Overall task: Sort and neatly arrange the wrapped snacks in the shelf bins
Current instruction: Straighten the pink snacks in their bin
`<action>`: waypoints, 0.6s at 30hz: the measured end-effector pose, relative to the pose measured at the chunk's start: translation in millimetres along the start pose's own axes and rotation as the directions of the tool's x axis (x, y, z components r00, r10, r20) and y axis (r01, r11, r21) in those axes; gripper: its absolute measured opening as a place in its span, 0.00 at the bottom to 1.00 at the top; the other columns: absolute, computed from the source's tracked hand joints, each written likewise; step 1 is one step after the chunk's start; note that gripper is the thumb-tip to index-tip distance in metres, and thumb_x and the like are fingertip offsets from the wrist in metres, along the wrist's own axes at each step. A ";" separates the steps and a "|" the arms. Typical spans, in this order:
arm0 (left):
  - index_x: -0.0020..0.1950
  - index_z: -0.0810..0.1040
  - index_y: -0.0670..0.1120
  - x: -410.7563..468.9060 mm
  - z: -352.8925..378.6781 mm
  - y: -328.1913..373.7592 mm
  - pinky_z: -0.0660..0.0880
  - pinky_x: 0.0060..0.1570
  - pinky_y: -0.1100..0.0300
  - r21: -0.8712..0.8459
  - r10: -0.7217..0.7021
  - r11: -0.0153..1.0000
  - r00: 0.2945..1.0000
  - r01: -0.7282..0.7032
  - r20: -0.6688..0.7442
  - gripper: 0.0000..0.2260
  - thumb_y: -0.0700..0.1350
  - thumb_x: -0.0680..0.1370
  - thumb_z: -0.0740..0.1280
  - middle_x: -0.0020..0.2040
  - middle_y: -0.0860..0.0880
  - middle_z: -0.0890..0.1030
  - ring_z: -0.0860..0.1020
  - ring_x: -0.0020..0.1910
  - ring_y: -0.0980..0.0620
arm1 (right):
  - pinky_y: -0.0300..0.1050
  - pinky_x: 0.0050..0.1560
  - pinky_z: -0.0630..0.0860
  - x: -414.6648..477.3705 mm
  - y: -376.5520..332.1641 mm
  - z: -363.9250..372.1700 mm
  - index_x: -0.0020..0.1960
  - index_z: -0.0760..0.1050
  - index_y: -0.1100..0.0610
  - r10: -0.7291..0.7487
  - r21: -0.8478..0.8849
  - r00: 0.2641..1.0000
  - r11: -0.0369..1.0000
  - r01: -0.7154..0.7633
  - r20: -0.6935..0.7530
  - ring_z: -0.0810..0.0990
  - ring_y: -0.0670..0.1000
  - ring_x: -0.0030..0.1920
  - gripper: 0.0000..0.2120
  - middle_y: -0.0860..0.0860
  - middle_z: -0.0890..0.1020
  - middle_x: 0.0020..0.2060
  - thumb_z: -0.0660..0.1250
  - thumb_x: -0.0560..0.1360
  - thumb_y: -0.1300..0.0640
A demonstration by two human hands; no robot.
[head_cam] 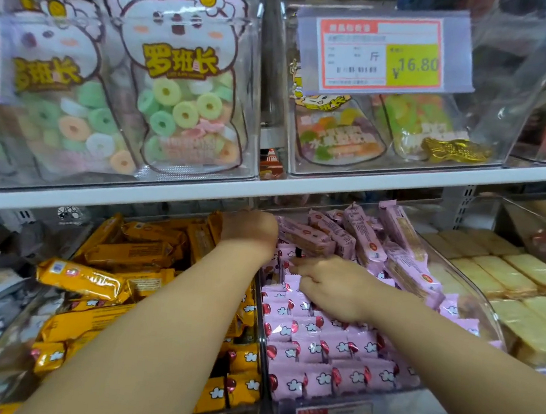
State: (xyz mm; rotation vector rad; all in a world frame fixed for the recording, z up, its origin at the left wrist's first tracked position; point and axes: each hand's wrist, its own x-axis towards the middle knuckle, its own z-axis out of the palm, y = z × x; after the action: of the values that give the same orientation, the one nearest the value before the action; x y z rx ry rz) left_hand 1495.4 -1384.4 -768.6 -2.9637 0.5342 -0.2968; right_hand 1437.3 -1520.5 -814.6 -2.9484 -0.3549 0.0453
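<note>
Both hands are in the middle of the frame, working the pink bin (478, 292). The left hand (250, 232) reaches deep under the shelf edge (333, 183), right at the seam between the orange wafer bars (129, 251) and the pink stock. Its fingers are hidden behind the hand, so there's no telling whether they're apart or gripping.

The right hand (332, 289) sits lower, with its fingers (297, 270) bent, close together and pointing left. The tips rest on the top edges of the small pink packets (319, 344). Whether they pinch one, I can't tell.

The loose long pink wafer bars (310, 239) are heaped at the back, just above the right fingertips. The nearest lies roughly across the frame, its left end against the left hand. The others lean, long axes running upper left to lower right.

The left hand looks nearer that closest bar. It wants a grasp across its narrow width.
</note>
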 end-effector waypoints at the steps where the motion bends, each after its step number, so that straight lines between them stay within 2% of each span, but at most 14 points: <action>1: 0.51 0.76 0.42 0.6 1.3 -0.6 0.71 0.47 0.56 -0.027 -0.007 1.000 1.000 0.007 -0.009 0.07 0.35 0.76 0.62 0.45 0.45 0.74 0.76 0.49 0.46 | 0.54 0.61 0.72 -1.3 -1.3 -1.9 0.62 0.72 0.58 -0.001 0.004 1.000 1.000 0.001 0.012 0.72 0.58 0.62 0.20 0.54 0.74 0.65 0.49 0.78 0.51; 3: 0.51 0.79 0.44 1.3 4.1 -3.7 0.74 0.48 0.57 -0.134 -0.026 0.991 1.000 0.024 -0.012 0.07 0.37 0.76 0.64 0.48 0.48 0.78 0.77 0.48 0.48 | 0.52 0.59 0.72 -7.4 -5.8 -9.3 0.60 0.74 0.57 -0.018 0.053 1.000 0.998 0.018 -0.011 0.74 0.56 0.60 0.18 0.53 0.76 0.62 0.50 0.80 0.51; 5: 0.48 0.80 0.48 -0.6 3.4 -8.6 0.76 0.51 0.55 -0.256 -0.037 0.966 0.999 0.039 0.011 0.06 0.40 0.74 0.67 0.48 0.49 0.80 0.78 0.48 0.49 | 0.50 0.53 0.74 -13.8 -11.3 -18.7 0.53 0.76 0.53 -0.018 0.059 0.989 0.998 0.027 -0.150 0.77 0.54 0.53 0.16 0.51 0.80 0.52 0.52 0.80 0.49; 6: 0.46 0.79 0.49 -2.7 1.9 -10.9 0.76 0.50 0.55 -0.299 -0.035 0.954 0.999 0.039 0.020 0.05 0.40 0.74 0.67 0.47 0.50 0.80 0.78 0.48 0.49 | 0.50 0.52 0.75 -15.6 -13.0 -23.8 0.51 0.77 0.52 -0.008 -0.001 0.968 1.000 0.008 -0.250 0.77 0.54 0.51 0.15 0.50 0.81 0.48 0.54 0.79 0.48; 8: 0.44 0.79 0.50 -6.9 0.7 -16.4 0.74 0.47 0.57 -0.347 -0.021 0.938 1.000 0.027 0.020 0.03 0.43 0.74 0.67 0.47 0.51 0.80 0.77 0.48 0.50 | 0.49 0.55 0.72 -14.3 -9.6 -28.5 0.54 0.78 0.49 0.032 -0.133 0.906 0.986 -0.097 -0.423 0.75 0.54 0.54 0.12 0.50 0.81 0.48 0.58 0.77 0.48; 10: 0.45 0.78 0.51 -13.3 -0.5 -20.5 0.71 0.45 0.59 -0.306 0.001 0.952 1.000 -0.005 -0.013 0.03 0.46 0.76 0.65 0.47 0.53 0.79 0.76 0.47 0.51 | 0.52 0.56 0.70 -10.2 -6.3 -25.7 0.54 0.80 0.51 0.046 -0.204 0.848 0.962 -0.180 -0.528 0.75 0.57 0.55 0.12 0.52 0.83 0.45 0.63 0.72 0.52; 13: 0.47 0.77 0.52 -24.4 -3.2 -23.3 0.69 0.50 0.57 -0.269 0.030 0.962 0.997 -0.048 -0.072 0.04 0.49 0.78 0.63 0.48 0.53 0.78 0.75 0.48 0.51 | 0.52 0.43 0.76 -2.5 0.1 -16.1 0.41 0.83 0.54 0.072 -0.225 0.808 0.943 -0.247 -0.585 0.80 0.58 0.42 0.14 0.52 0.82 0.31 0.61 0.65 0.51; 15: 0.47 0.77 0.53 -31.6 -5.4 -24.4 0.69 0.50 0.58 -0.297 0.046 0.952 0.993 -0.076 -0.107 0.04 0.50 0.77 0.63 0.50 0.53 0.78 0.75 0.49 0.51 | 0.48 0.40 0.75 2.6 -1.5 -11.6 0.38 0.83 0.53 0.079 -0.268 0.806 0.920 -0.285 -0.587 0.80 0.58 0.40 0.09 0.50 0.82 0.31 0.71 0.60 0.52; 17: 0.49 0.78 0.55 -39.7 -6.3 -25.3 0.70 0.47 0.60 -0.304 0.073 0.947 0.990 -0.106 -0.118 0.05 0.49 0.78 0.62 0.51 0.52 0.78 0.75 0.48 0.51 | 0.46 0.40 0.74 7.4 -3.6 -9.0 0.38 0.83 0.52 0.083 -0.260 0.816 0.925 -0.277 -0.573 0.79 0.57 0.40 0.17 0.50 0.82 0.32 0.79 0.50 0.55; 18: 0.50 0.78 0.54 -43.7 -6.2 -25.8 0.70 0.46 0.61 -0.305 0.079 0.945 0.989 -0.114 -0.125 0.06 0.49 0.78 0.62 0.52 0.52 0.78 0.75 0.47 0.51 | 0.47 0.42 0.75 6.5 -6.0 -11.1 0.41 0.83 0.51 0.099 -0.222 0.814 0.937 -0.271 -0.572 0.80 0.57 0.41 0.19 0.50 0.83 0.35 0.80 0.50 0.55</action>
State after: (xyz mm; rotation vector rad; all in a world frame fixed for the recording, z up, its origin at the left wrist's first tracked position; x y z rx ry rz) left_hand 1462.6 -1345.3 -766.3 -3.2227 0.8081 -0.4038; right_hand 1442.8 -1515.0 -802.7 -3.0794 0.0249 -0.8996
